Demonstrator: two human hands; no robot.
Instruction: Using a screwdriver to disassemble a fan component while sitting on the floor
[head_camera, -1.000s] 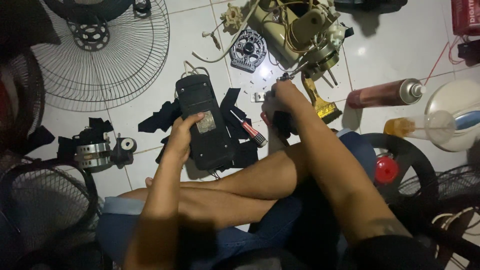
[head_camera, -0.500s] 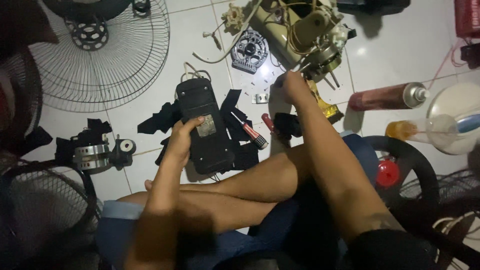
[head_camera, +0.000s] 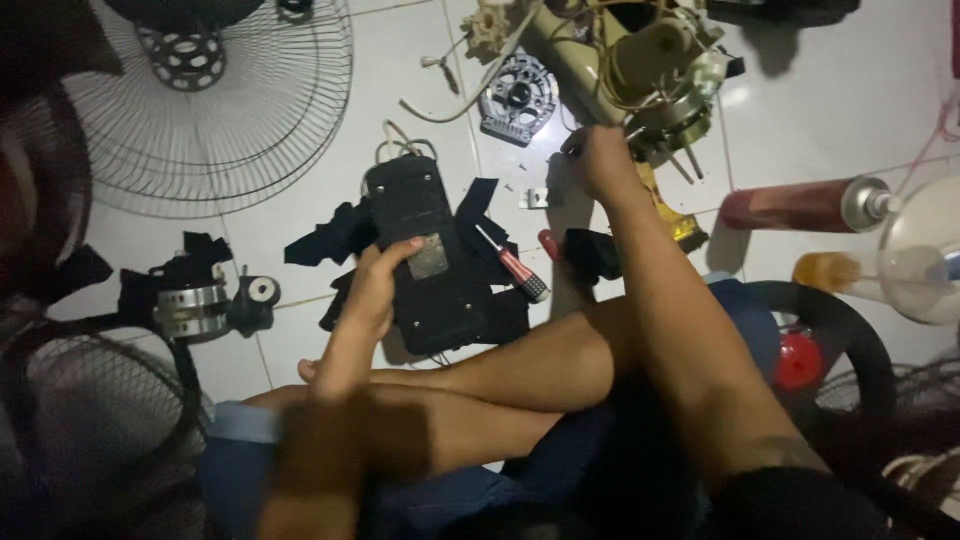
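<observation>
**Hands on black pouch and fan motor, floor view**

Wire fan guard (head_camera: 215, 110) is lying flat at upper left. Beige fan motor assembly (head_camera: 640, 70) is sitting at upper centre-right. Black tool pouch (head_camera: 425, 255) is lying at frame centre, long axis running near vertical, upper end tilting slightly left. Left hand (head_camera: 375, 290) is resting on the pouch's left edge, fingers curled over it. Right hand (head_camera: 600, 160) is reaching to the motor's lower edge; grip cannot be told. Red-handled screwdriver (head_camera: 512, 264) is lying just right of the pouch, diagonal.

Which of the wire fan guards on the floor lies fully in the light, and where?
The pale round fan guard at upper left, flat on the white tiles beyond the left hand. The other guard, at lower left, sits dark in shadow.
</observation>
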